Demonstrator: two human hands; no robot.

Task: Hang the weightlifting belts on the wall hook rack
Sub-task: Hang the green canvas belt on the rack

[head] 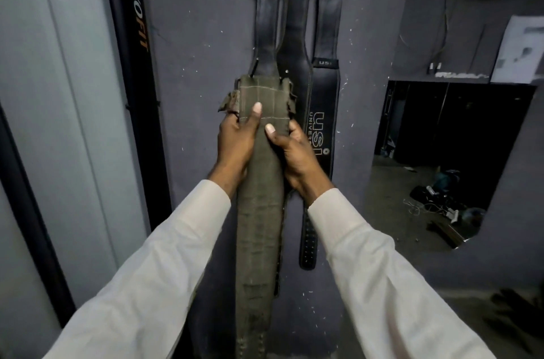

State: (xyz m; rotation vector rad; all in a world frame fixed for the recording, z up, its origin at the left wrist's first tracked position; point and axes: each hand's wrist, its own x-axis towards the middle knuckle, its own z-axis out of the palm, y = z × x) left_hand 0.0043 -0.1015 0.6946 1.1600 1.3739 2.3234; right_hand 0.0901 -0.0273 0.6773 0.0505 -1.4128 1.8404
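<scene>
An olive-green fabric weightlifting belt (259,211) runs vertically in front of me, its stitched upper end near the middle of the view. My left hand (235,147) grips its left edge, thumb pressed on the front. My right hand (297,155) grips its right edge just below, thumb also on the front. Behind it, three black leather belts hang down the dark wall: one on the left (266,23), one in the middle (295,35), and one on the right with white USI lettering (322,105). The hook rack is above the frame, out of view.
A black upright post with orange lettering (132,35) stands left of the belts, next to a grey panel (59,94). To the right, an opening (441,152) shows a dim room with clutter and cables on its floor (441,199).
</scene>
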